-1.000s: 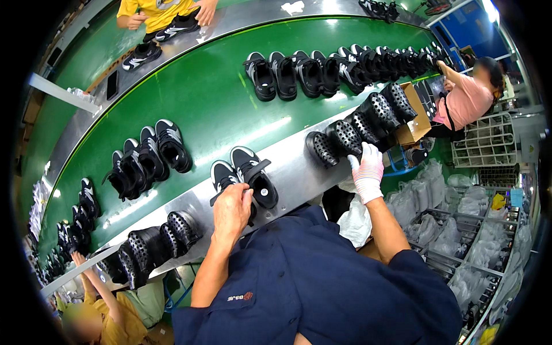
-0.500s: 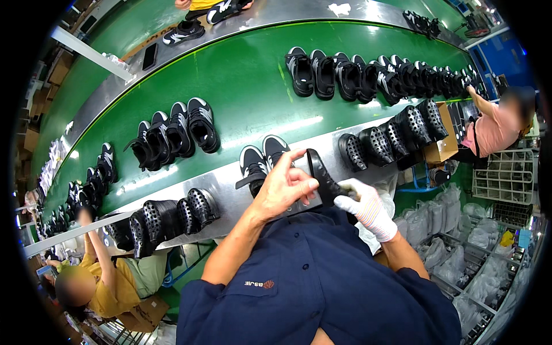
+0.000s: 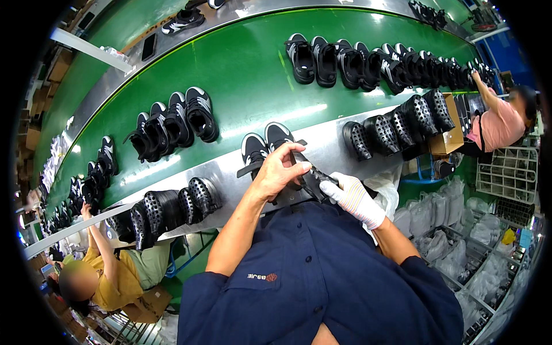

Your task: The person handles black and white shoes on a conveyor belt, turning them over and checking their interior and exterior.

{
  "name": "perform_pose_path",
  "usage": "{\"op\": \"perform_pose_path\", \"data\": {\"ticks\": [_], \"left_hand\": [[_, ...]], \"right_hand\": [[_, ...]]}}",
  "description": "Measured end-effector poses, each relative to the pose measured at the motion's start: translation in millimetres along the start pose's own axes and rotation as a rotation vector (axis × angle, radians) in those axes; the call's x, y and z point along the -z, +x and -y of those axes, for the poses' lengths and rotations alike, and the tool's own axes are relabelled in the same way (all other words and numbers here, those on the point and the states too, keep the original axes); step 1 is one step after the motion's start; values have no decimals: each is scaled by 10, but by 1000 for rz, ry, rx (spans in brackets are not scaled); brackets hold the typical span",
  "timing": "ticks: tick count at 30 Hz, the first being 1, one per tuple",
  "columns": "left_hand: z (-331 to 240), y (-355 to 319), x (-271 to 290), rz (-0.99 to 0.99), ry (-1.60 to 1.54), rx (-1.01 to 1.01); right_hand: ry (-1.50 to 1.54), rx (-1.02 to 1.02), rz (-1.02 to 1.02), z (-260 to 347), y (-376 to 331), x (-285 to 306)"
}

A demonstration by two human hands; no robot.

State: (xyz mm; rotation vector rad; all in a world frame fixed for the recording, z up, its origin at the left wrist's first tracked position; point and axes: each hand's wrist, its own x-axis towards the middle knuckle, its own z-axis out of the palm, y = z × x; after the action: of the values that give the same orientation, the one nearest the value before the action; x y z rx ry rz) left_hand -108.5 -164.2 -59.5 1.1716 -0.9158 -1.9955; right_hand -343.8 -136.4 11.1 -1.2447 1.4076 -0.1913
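Over a steel table (image 3: 328, 154), a bare left hand (image 3: 281, 171) is pinching the upper end of a black piece (image 3: 318, 178) while a gloved right hand (image 3: 353, 199) is gripping the lower, both hands clamping it, probably to keep it steady close to the body. Sneakers (image 3: 253, 150) are standing just beyond, toes outward, seemingly within easy reach; perforated forms (image 3: 357, 141) are lining both sides. The piece is slanting, looking narrow and glossy, fingers partly hiding it.

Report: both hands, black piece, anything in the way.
Gloved right hand grips black piece. Bare left hand at its far end. Shoe pair beyond, partly hidden by left hand.
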Motion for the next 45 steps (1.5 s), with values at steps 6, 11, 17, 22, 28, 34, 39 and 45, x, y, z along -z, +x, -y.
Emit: {"op": "perform_pose_path", "data": {"ticks": [6, 11, 17, 22, 28, 34, 39, 45], "left_hand": [[33, 29, 50, -531, 921, -399], [348, 276, 231, -294, 1286, -392], [339, 781, -16, -79, 1166, -522], [415, 590, -37, -290, 969, -536], [702, 579, -216, -438, 805, -12], [602, 592, -264, -550, 847, 34], [782, -644, -95, -773, 1005, -163], [1193, -238, 107, -747, 823, -19]], "right_hand": [[-233, 92, -141, -237, 106, -85], [-516, 44, -25, -177, 345, -158], [-841, 98, -240, -399, 1024, -507], [-638, 191, -431, -639, 971, -528], [-603, 28, -376, -712, 1240, -446], [-721, 10, -377, -615, 1527, -431], [-818, 21, -374, -774, 1579, -370], [-903, 64, -223, -597, 1445, -599]]}}
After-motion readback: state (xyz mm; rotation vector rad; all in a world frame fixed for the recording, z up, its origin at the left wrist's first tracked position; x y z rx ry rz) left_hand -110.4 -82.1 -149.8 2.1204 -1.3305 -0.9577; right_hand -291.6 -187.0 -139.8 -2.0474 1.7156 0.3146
